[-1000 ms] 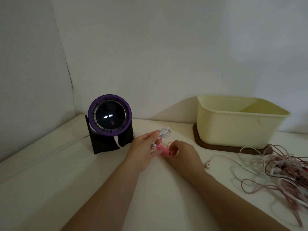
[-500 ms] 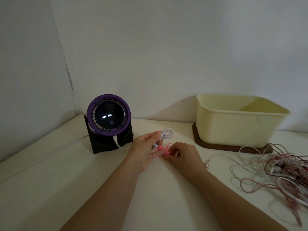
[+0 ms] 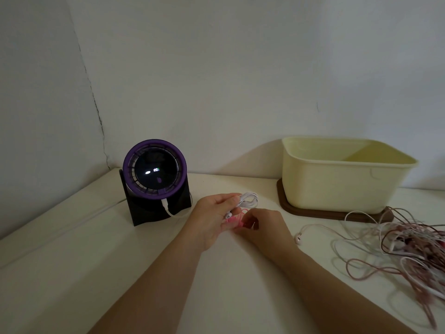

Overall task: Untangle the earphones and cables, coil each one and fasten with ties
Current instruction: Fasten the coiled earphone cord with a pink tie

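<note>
1. Pink plastic shows between the two hands: the tie [image 3: 234, 219] sits under the left fingertips, against the near end of the white coil [image 3: 249, 200].
2. The left hand [image 3: 212, 216] has its fingers clenched round the coil and holds it just above the table [image 3: 120, 261]. The held earbud [image 3: 228, 215] peeps out below the fingers.
3. The right hand [image 3: 263, 225] touches the left, its fingers curled in and pinching the tie.
4. Over the last second little has changed. Both hands have stayed almost in place. The right has closed in slightly on the left, and the tie now lies tighter against the coil.
5. That points to the tie being fastened round this coil, a step that looks close to done but not finished.
6. The heap [image 3: 409, 247] of pinkish and white cables at the right is untouched and tangled, well apart from the hands, so most of the task seems to remain.
7. Counts:
   - one coil
   - one tie
   - one heap, its separate cables too snarled to count
   - one loose earbud [image 3: 298, 238] on the table between the right wrist and the heap
   - one cream box [image 3: 344, 184] on one brown board [image 3: 313, 212]
   - one purple fan [image 3: 154, 172]
</note>
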Available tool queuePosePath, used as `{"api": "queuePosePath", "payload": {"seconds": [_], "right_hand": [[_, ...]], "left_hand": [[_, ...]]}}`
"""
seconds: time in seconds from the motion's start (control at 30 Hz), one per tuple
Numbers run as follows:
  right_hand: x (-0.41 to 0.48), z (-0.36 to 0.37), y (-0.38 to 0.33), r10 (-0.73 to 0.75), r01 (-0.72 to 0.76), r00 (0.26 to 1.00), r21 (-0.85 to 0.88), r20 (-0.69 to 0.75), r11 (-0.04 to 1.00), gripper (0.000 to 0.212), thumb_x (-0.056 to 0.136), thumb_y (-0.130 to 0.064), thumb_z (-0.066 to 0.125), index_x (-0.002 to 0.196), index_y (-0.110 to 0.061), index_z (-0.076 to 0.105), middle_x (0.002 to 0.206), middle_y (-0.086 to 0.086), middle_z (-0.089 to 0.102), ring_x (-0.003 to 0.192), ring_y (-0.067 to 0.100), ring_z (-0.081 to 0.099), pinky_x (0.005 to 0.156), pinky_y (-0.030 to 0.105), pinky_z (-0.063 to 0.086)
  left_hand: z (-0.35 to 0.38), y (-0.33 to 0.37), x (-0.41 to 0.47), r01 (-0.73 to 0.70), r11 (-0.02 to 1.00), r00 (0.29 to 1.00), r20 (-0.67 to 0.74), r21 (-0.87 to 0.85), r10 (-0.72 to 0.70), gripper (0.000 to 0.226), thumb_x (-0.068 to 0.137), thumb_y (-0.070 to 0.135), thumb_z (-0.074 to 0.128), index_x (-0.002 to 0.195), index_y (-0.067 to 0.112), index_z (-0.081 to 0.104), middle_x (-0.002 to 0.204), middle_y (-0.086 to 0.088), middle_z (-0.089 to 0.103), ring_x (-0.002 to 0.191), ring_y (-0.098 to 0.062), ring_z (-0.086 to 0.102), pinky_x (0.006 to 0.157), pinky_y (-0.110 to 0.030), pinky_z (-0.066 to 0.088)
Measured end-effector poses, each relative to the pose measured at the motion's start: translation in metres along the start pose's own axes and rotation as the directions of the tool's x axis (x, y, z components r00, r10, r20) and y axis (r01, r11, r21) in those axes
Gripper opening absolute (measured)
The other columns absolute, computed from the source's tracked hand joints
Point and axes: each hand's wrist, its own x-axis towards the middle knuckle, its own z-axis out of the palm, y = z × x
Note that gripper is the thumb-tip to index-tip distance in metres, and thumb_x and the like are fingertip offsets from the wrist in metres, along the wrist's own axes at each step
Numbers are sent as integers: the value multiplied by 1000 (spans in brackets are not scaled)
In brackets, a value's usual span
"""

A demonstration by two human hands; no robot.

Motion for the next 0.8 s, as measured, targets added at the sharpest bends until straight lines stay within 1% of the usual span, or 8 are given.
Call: {"api": "queuePosePath", "payload": {"seconds": [0.13,0.23,0.37,0.5,0.57,0.67,0.73,0.8], "right_hand": [[-1,-4,2,-35,35,999,11,30,999,21,81,-34,68,76,-13,68,69,1,63,57,7,45,58,24,36],[-1,-6,2,-67,67,996,5,53,998,20,82,-31,67,75,-13,66,67,-2,60,56,7,44,56,20,35],[2,-12,0,-92,94,991,-8,101,996,15,83,-25,65,70,-19,61,58,-10,51,53,5,42,54,15,34],[1,-15,-1,-101,107,984,-31,147,994,15,81,-21,63,69,-26,57,59,-10,52,53,5,45,53,13,33],[-1,-16,-2,-106,112,981,-32,165,993,16,81,-21,64,68,-29,57,61,-11,54,54,4,47,54,12,35],[-3,-26,0,-69,76,976,-26,204,997,19,78,-19,67,67,-31,57,61,-12,55,55,0,51,56,10,37],[-6,-39,2,-25,32,962,-23,270,999,23,79,-21,69,66,-34,57,60,-14,56,54,-6,52,56,7,38],[-9,-58,2,16,-10,928,-16,371,1000,15,82,-27,71,70,-29,63,59,-13,59,52,-7,52,54,7,39]], "left_hand": [[1,-1,-1,-16,999,1000,20,42,15,9,91,8,58,93,10,67,77,-7,59,67,-10,56,82,-38,55],[-1,-3,0,-7,1000,1000,25,29,7,10,91,8,58,92,10,68,79,-7,59,67,-9,56,84,-40,55],[0,-4,0,-6,999,1000,19,32,5,10,91,7,58,92,10,68,77,-6,60,69,-10,56,84,-39,55],[1,-4,0,-3,1000,1000,18,26,2,10,91,7,58,95,8,67,71,-4,58,67,-10,55,91,-43,51],[1,-4,0,-3,1000,1000,19,31,2,11,92,6,57,98,6,66,65,-2,58,61,-8,55,92,-43,50],[0,-5,2,0,999,1000,21,42,-1,13,92,7,57,101,5,66,58,0,57,55,-6,55,91,-43,50],[-2,-5,2,6,999,1000,17,37,-7,13,91,7,58,100,5,66,58,0,57,60,-10,53,91,-43,52],[-3,-5,2,15,999,1000,16,32,-16,14,91,8,58,101,4,67,57,1,57,65,-13,51,90,-43,53]]}}
